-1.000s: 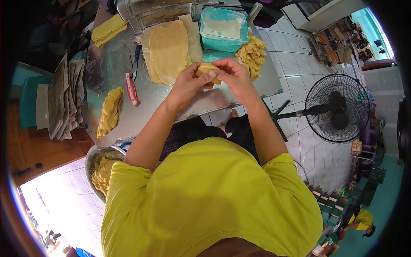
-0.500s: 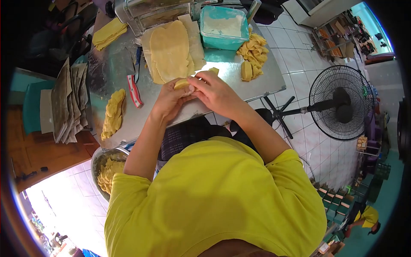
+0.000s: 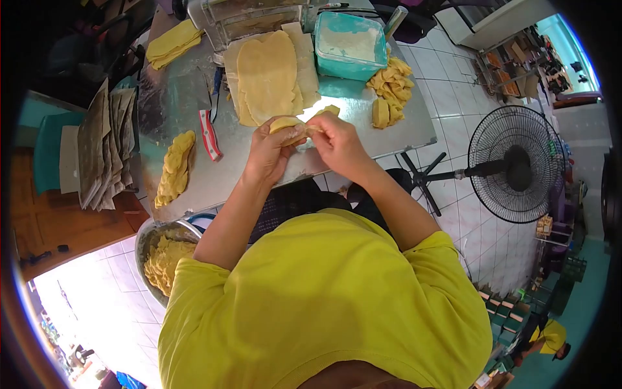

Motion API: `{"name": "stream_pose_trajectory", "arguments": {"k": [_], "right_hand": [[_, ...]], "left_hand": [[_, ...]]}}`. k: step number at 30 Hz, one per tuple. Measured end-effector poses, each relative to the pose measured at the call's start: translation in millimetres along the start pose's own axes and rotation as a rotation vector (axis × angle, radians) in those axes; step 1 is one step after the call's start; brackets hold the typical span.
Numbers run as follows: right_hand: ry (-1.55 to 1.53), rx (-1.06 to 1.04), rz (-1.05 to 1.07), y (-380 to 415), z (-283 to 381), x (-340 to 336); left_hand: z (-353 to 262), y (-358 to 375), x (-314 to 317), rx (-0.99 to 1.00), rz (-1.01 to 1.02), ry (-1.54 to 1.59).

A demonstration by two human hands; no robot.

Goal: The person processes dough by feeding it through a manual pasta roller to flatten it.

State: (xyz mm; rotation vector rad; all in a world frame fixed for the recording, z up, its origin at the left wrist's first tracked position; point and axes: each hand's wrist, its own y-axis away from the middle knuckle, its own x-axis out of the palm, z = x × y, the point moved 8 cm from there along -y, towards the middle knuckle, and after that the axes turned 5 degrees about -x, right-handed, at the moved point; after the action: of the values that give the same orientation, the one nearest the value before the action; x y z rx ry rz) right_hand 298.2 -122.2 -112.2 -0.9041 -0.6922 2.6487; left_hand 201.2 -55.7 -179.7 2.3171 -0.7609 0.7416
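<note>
Over the front edge of the metal table, my left hand is closed around a piece of yellow dough. My right hand pinches the right end of the same piece. Just beyond my fingers, a small dough lump is partly hidden. A flattened dough sheet lies on a floured board behind my left hand. Left of it is a knife with a red handle. A long dough piece rests at the table's left edge, and a heap of dough pieces at the right.
A teal tub of flour stands at the back beside a metal machine. Stacked yellow sheets lie back left. A bowl of dough is below left, a fan right. A person is far off at lower right.
My hands have moved slightly apart, the right one drawing toward the right end of the dough piece, so more of the piece shows. The whole view has shifted a little.
</note>
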Motion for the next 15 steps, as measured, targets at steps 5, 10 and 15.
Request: {"name": "stream_pose_trajectory", "arguments": {"k": [5,10,15], "right_hand": [[-0.139,0.22,-0.084,-8.2,-13.4,-17.7],[-0.066,0.367,-0.21,6.4,-63.3,-63.3],[0.533,0.074,0.18,1.3,-64.6,-42.5]], "left_hand": [[-10.6,-12.1,9.8,0.023,0.015,0.029],[-47.5,-25.2,-31.6,0.151,-0.113,-0.058],[-32.9,-25.0,-4.2,0.007,0.006,-0.38]]}}
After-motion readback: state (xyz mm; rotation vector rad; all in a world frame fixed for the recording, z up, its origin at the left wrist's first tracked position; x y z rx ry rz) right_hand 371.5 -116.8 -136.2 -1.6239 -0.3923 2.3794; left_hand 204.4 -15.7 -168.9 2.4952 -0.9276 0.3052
